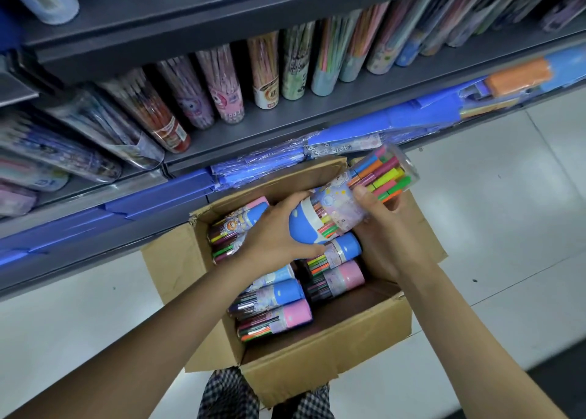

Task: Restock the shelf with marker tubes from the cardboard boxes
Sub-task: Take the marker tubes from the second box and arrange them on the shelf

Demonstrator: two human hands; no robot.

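1. While both hands hold one tube (345, 196) above the box (317, 364), I judge a slip the first risk: the left hand (272, 231) has its fingers curled round the blue cap end, the right hand (385, 231) curls round the clear barrel, and the wrap looks slick.
2. Held tube lies tilted, cap toward 8 o'clock, marker tips toward 2 o'clock, just over the box's far half; if the left hand's hold is on the cap alone, I think the cap could pull off and spill markers.
3. From my remote seat, I cannot tell how tight either grip is; the right palm is hidden under the barrel.
4. Box tubes (276, 304) lie packed on their sides at 6 o'clock of the held one; a drop would land on them and could jam or crack one.
5. Shelf (285, 123) at 12 o'clock is lined with upright tubes (222, 82); I see bare ledge in front only, so pushing a new tube in could topple neighbours.
6. Blue packs (364, 130) jut from the lower ledge at 12 o'clock of the box; a lifted tube could snag them.
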